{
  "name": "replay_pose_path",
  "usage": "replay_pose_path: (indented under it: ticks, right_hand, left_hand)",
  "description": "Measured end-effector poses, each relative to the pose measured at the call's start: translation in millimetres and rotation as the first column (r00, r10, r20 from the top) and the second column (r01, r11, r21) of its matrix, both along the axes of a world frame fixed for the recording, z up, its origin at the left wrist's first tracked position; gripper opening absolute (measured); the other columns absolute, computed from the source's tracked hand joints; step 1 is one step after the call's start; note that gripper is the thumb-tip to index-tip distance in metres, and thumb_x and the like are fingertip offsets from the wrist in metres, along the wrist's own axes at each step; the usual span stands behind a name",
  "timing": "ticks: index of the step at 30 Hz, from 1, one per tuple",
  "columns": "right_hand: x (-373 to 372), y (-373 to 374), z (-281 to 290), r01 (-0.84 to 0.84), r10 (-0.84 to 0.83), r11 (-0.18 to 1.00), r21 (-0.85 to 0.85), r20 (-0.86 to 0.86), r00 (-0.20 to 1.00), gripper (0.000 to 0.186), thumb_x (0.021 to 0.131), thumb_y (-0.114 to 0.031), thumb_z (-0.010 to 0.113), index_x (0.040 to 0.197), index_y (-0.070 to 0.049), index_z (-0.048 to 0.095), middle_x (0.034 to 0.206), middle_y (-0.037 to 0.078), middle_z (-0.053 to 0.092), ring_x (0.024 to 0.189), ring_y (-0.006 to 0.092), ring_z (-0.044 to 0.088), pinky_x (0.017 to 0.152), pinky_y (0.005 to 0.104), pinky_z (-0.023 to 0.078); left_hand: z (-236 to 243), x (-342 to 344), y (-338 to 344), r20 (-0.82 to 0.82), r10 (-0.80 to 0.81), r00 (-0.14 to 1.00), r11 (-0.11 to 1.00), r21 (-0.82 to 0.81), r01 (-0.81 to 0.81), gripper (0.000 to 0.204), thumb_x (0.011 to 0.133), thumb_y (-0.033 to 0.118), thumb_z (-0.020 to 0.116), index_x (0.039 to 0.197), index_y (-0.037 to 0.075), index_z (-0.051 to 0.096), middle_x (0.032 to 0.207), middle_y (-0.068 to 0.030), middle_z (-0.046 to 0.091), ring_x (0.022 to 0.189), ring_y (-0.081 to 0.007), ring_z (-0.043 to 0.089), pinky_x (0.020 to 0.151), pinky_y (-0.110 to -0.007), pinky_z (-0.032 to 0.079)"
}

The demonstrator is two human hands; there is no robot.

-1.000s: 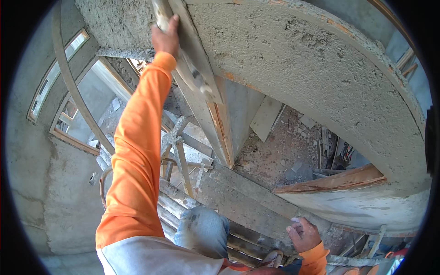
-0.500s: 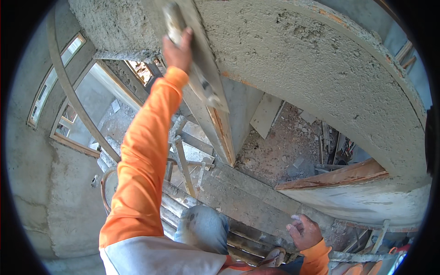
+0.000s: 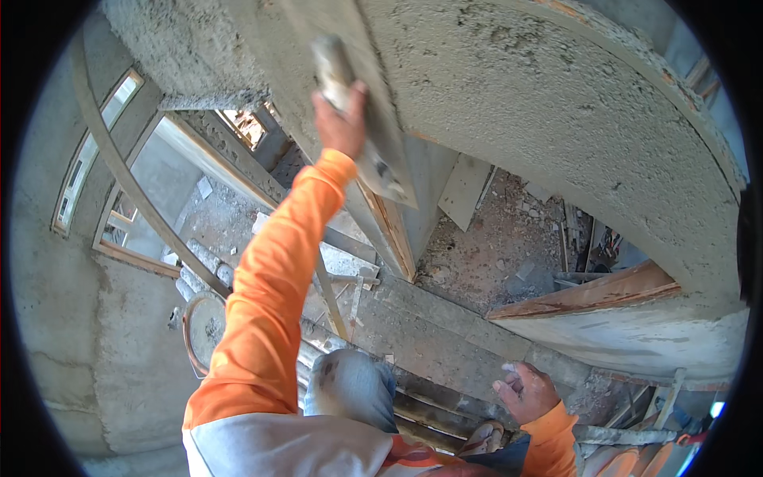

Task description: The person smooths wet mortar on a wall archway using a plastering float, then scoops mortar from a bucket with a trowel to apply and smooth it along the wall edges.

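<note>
The plastering float (image 3: 372, 79) lies against the grey plaster just beyond the left hand (image 3: 340, 121), its handle (image 3: 330, 60) wrapped by that hand's fingers and thumb in a closed hold. Done well, this stroke probably calls for even pressure through the palm, the blade kept nearly flat with its leading edge barely lifted, and a lighter touch near the opening's edge so that the plaster does not drag loose. The float's long axis slants from beyond the grip, up and to its left, past the top of the view, to an end below and right of it, toward the wood-edged post (image 3: 389, 230). Right of the grip spreads the rougher curved plaster band (image 3: 556, 119). Farther off, below and right, the right hand (image 3: 531, 393) is loosely half curled, with nothing visible in it.
</note>
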State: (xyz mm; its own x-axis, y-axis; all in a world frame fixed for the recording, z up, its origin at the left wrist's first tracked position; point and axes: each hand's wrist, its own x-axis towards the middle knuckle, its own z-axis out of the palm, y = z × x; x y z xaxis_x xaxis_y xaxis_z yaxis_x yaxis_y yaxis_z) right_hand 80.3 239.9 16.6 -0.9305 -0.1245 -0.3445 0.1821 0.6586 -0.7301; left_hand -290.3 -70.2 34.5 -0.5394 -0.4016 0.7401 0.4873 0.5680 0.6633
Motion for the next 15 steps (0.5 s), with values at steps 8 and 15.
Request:
replay_pose_path:
  ticks: [8,15]
  right_hand:
    - [-11,6,-4,0.042,-0.042,0.998,-0.041,-0.017,0.999,0.032,0.076,-0.021,0.064,0.096,0.003,0.055,0.077,0.014,0.059,0.062,0.0273,0.059,0.058,0.0349,0.048]
    - [5,1,0,-0.033,0.032,0.999,-0.013,-0.052,0.998,0.035,0.077,-0.025,0.064,0.097,0.003,0.055,0.078,0.015,0.058,0.068,0.0295,0.059,0.061,0.037,0.047]
  left_hand:
    - [99,-13,-7,-0.058,0.128,0.99,0.991,-0.019,-0.129,0.059,0.074,0.048,0.066,0.097,-0.004,0.049,0.086,-0.0227,0.061,0.08,-0.0347,0.06,0.074,-0.039,0.046]
    - [-11,64,111,0.194,-0.14,0.971,0.99,0.034,0.136,0.05,0.076,0.041,0.067,0.097,0.002,0.043,0.078,-0.0237,0.059,0.076,-0.0392,0.061,0.067,-0.043,0.047]
